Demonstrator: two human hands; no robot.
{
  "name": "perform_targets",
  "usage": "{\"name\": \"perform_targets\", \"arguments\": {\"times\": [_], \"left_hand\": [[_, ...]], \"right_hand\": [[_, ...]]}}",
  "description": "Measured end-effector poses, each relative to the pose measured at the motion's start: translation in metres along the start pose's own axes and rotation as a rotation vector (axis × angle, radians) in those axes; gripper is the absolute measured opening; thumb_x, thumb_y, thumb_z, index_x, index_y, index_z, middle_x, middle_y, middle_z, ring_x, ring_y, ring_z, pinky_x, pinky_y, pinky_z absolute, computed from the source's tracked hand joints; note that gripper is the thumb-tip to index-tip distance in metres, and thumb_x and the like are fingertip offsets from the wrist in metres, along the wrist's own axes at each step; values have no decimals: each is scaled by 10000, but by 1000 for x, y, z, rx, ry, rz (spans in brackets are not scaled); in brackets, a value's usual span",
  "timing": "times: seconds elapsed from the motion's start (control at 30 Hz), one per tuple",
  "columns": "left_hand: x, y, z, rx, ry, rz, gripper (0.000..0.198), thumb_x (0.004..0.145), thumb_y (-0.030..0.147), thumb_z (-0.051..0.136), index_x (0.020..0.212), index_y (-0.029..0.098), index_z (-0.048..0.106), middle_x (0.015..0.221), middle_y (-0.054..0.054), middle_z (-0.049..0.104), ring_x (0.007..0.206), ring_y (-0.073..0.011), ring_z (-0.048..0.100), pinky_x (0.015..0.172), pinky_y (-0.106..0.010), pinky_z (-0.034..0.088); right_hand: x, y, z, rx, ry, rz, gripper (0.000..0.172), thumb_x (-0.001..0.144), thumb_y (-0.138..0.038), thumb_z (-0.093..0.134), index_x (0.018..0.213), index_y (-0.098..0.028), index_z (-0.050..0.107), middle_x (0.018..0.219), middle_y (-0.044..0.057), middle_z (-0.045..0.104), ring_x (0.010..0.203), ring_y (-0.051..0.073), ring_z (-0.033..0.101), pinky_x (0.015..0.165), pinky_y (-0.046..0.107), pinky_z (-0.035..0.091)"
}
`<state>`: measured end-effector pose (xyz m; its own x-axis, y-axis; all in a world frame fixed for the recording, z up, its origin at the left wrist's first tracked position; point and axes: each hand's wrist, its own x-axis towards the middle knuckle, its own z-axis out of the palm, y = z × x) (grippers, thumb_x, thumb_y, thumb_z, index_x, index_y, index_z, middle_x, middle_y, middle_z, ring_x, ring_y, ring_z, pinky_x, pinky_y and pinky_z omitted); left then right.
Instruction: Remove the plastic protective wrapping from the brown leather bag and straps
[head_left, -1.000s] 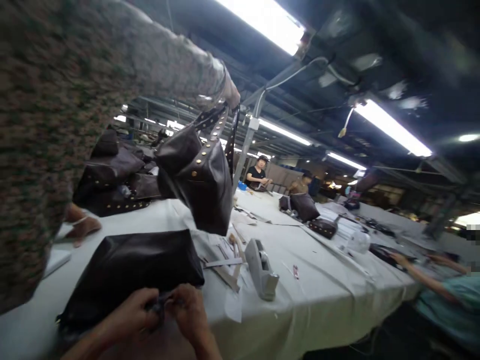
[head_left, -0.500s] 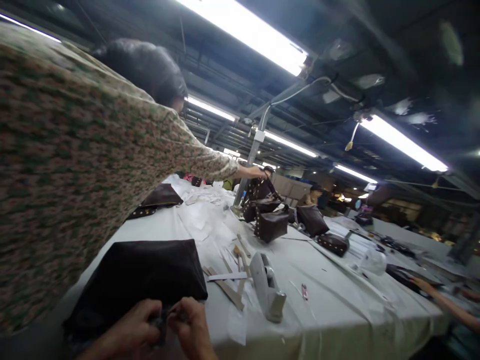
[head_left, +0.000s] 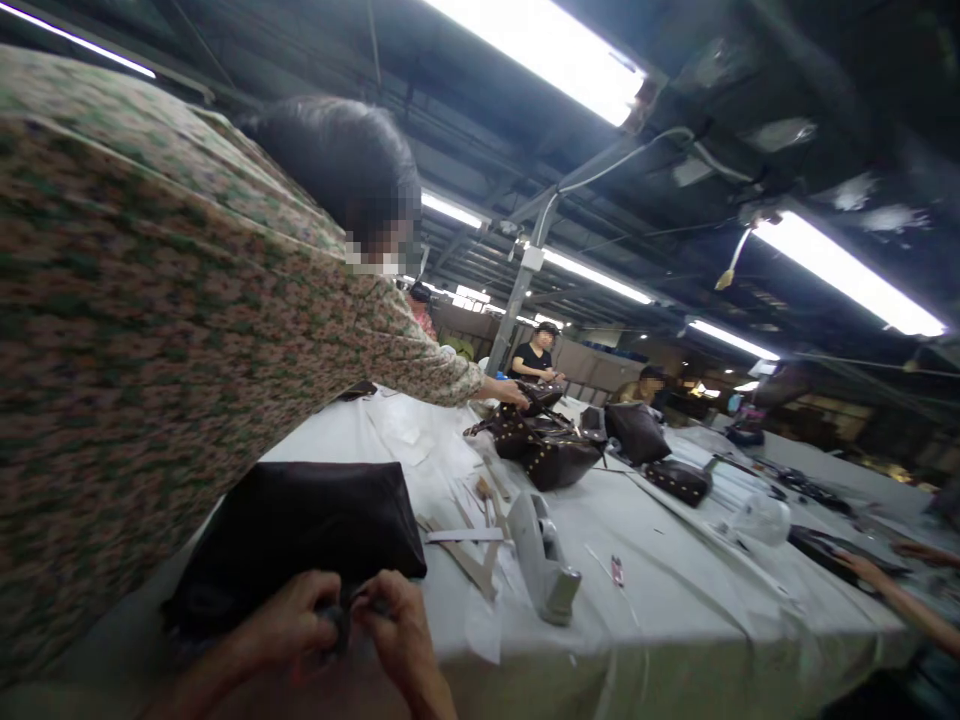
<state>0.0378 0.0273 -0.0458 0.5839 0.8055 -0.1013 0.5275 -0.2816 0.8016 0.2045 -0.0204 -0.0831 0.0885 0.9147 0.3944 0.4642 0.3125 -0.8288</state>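
Observation:
A flat dark brown leather bag (head_left: 307,530) lies on the white table (head_left: 675,620) right in front of me. My left hand (head_left: 289,625) and my right hand (head_left: 401,625) are both closed at its near edge, fingers pinched together on a small dark part of the bag between them. What exactly they pinch is too small to make out.
A person in a flowered blouse (head_left: 150,330) leans in from the left, hand on a heap of studded brown bags (head_left: 547,450). A grey tape dispenser (head_left: 544,560), paper strips (head_left: 465,540) and more bags (head_left: 637,430) lie on the table. Other workers sit further back.
The person on the left has set the studded bags down on the table and leaned further in. My hands stay pinched at the bag's edge.

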Motion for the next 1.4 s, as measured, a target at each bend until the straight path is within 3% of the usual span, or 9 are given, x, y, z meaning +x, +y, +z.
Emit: {"name": "perform_targets", "arguments": {"times": [0.4,0.73,0.87,0.97,1.17,1.4], "left_hand": [[-2,2,-6,78,-16,2,134,569,240,571,676,162,588,621,41,523,604,-127,479,480,-212,283],[-4,9,-10,217,5,19,194,599,202,594,793,191,601,723,28,598,657,-148,553,518,-214,355],[-11,20,-6,340,45,11,206,665,277,598,848,194,641,844,-48,640,824,-239,592,682,-303,429],[-17,30,3,465,117,-26,240,735,359,564,890,210,672,923,-86,654,984,-293,563,818,-389,416],[-15,31,26,484,330,-116,210,761,283,531,850,214,708,890,-83,674,990,-268,554,845,-405,369],[-15,11,25,480,307,67,156,764,298,571,797,220,702,858,-60,667,983,-234,539,851,-394,328]], "right_hand": [[1,-4,-6,36,-74,51,136,758,-262,599,637,-204,578,748,19,674,716,179,591,682,279,431],[1,-3,-2,25,-65,91,172,742,-262,626,606,-208,536,716,9,655,697,177,580,662,279,426],[2,0,2,11,-36,82,192,740,-259,621,600,-213,498,672,-2,621,672,170,547,643,273,413],[2,2,4,-6,-9,63,202,740,-261,616,592,-214,487,632,-15,580,640,160,515,619,265,397],[3,2,3,26,-10,89,152,711,-240,613,596,-213,517,639,-15,603,659,168,543,630,265,413],[4,2,-1,26,-95,90,135,716,-235,610,601,-214,543,663,-13,622,682,176,583,664,273,442]]}}
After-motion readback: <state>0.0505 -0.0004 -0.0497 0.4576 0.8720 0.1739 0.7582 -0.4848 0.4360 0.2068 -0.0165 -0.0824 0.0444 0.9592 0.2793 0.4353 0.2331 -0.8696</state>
